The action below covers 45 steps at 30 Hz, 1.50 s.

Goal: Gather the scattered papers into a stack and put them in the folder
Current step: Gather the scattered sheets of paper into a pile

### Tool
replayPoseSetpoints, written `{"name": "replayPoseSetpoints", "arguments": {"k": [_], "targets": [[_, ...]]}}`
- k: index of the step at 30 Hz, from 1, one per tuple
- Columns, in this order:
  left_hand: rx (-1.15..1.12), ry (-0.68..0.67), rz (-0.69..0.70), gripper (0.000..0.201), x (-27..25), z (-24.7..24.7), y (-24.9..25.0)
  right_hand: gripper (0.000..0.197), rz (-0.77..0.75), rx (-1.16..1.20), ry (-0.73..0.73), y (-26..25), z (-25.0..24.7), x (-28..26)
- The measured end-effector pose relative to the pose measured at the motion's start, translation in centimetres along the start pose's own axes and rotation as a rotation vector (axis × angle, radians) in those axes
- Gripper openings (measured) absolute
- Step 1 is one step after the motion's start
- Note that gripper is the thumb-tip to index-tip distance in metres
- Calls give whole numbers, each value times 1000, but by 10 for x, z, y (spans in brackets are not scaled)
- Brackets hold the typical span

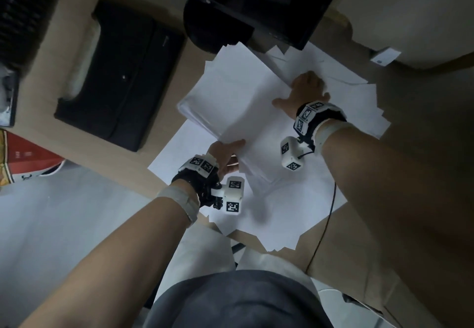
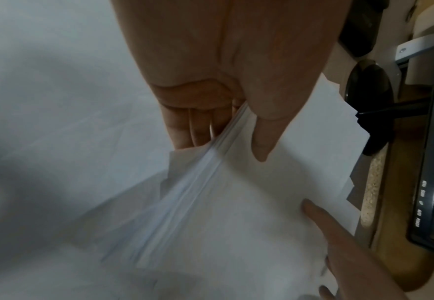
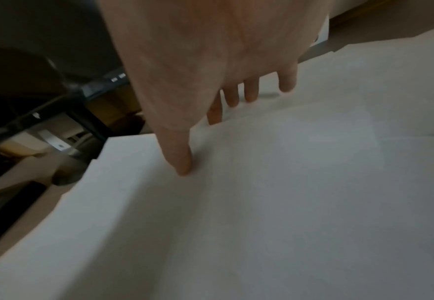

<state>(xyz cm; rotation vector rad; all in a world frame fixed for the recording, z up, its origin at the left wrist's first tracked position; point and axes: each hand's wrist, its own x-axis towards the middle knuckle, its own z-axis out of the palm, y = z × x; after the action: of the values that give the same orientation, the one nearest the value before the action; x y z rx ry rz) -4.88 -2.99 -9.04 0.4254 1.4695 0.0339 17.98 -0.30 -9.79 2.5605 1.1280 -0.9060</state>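
Our left hand [image 1: 225,155] gripped the near edge of a partial stack of papers [image 1: 230,91], thumb on top and fingers curled beneath, as the left wrist view showed plainly; the sheet edges in that grip were fanned and not yet squared. Our right hand [image 1: 305,91] lay flat with its fingers spread and straight, pressing on the white sheets at the stack's far right side and holding nothing.

Around and under the stack, many loose sheets [image 1: 282,214] were spread over the wooden surface [image 1: 384,199], some overhanging its near edge and others reaching back toward the monitor [image 1: 269,1] and its round base [image 1: 205,27]. The black folder [image 1: 120,71] lay shut on the surface to the left, apart from the papers, with nothing of them in it that we could see.

We judged the task roughly at its middle: a good share of the sheets had been gathered into one bundle, but the rest remained to be collected, the edges needed aligning, and the folder had yet to be opened and filled.
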Motion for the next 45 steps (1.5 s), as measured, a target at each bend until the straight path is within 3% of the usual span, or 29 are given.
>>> {"name": "replayPoseSetpoints", "arguments": {"k": [4,7,11,16,18,20,24,26,29,31,33,35,37,41,45], "targets": [[-43,49,0,28,6,-5,-2,111,26,5,225,6,17,1],[-12,127,19,32,6,-10,0,110,51,85,193,4,18,1],[171,274,72,39,8,-32,1,100,-10,-28,155,-1,16,-12],[71,332,44,22,3,-59,-2,81,8,-13,150,0,43,-47],[82,363,13,39,-2,-59,-2,81,10,4,153,1,55,-64],[108,366,-6,51,-9,-53,0,81,19,37,173,1,66,-78],[182,344,107,34,-12,-53,-3,61,23,251,176,9,66,-91],[272,341,187,38,-10,-57,-6,50,44,253,123,20,60,-89],[216,308,250,48,-3,-65,-8,47,92,224,6,36,52,-84],[227,286,286,52,11,-73,-8,34,50,314,-37,43,50,-86],[268,257,277,64,26,-84,-8,32,14,546,-58,46,53,-91],[300,213,255,75,50,-95,-10,33,99,842,-85,43,55,-99],[394,185,223,79,46,-96,-3,41,183,1000,-104,40,57,-104],[619,257,223,43,11,-82,19,49,171,1006,1,40,56,-105],[1076,247,123,53,-3,-76,29,19,169,865,110,44,33,-107]]}}
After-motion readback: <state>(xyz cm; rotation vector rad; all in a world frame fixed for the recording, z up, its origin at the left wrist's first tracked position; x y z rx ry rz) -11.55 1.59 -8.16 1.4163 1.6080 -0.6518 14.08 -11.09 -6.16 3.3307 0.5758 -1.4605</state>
